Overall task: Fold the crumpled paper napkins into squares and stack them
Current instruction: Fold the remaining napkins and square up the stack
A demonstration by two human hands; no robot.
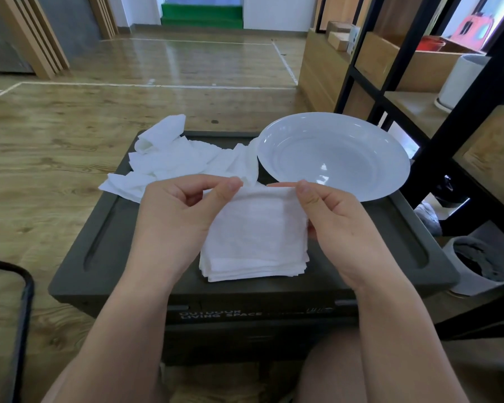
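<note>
Left hand (175,210) and right hand (332,210) each pinch a top corner of the folded napkin (259,219), squaring it over the stack (253,266) at the storage box's (105,228) near edge, crumpled napkins (172,158) waiting far-left.

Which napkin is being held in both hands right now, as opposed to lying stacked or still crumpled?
The folded napkin pinched at its top corners by the left hand and right hand, above the stack; the crumpled napkins lie untouched behind.
</note>
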